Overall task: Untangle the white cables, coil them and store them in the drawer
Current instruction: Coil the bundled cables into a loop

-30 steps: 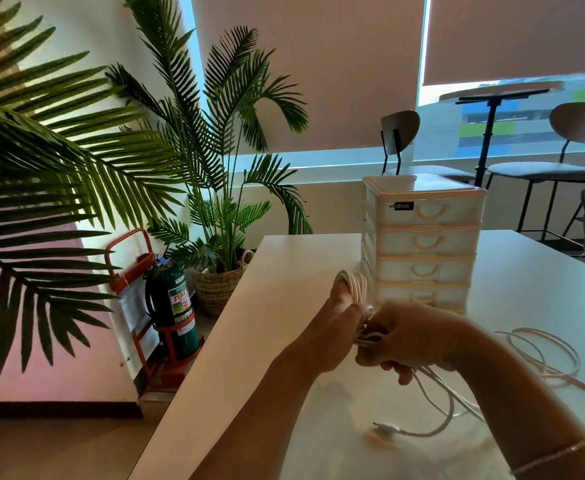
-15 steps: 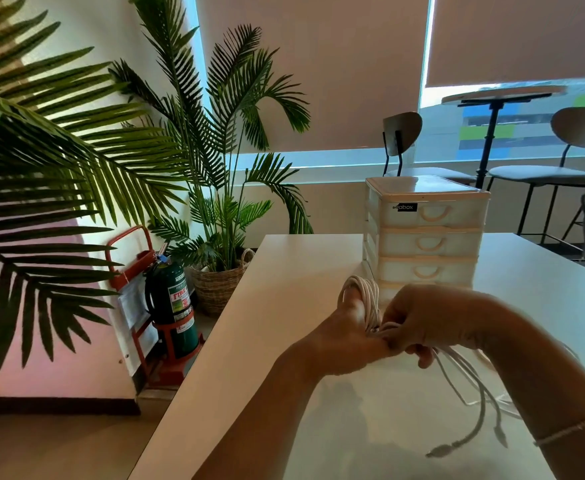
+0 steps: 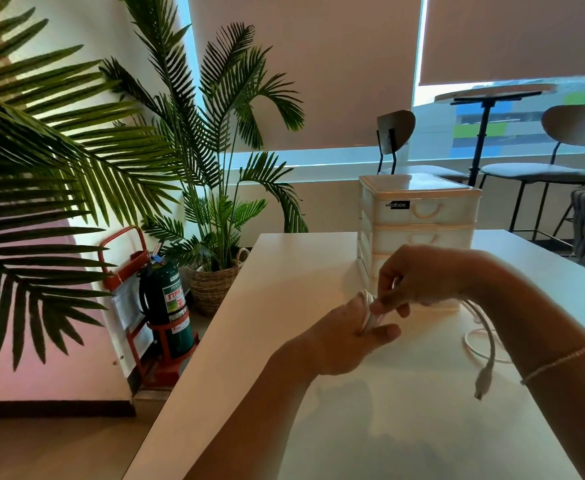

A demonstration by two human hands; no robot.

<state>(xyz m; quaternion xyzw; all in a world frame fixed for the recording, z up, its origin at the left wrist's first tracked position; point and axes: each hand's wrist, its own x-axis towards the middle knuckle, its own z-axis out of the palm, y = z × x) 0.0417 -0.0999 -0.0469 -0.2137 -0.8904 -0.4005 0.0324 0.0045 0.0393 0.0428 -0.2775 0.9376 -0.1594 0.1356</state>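
Palm fronds [image 3: 59, 161] fill the far left, with a green fire extinguisher [image 3: 168, 306] on a red stand below them and a basket planter [image 3: 211, 289] just beside the white table [image 3: 284, 271]. Over the table, the left hand [image 3: 346, 337] holds the coiled white cable [image 3: 367, 311], the loops wrapped around its fingers and pinned by the thumb. The right hand [image 3: 419, 278], just right of the coil and touching it, pinches the cable with curled fingertips in front of the drawer unit [image 3: 419, 216], whose drawers all look closed. From under the right wrist the loose end of the cable runs right and near, hanging down to a plug [image 3: 484, 379] above the table, with a loop lying on the surface. Compared with half a second ago, the right hand has lifted higher, the left hand sits lower, and less loose cable trails from the hands.
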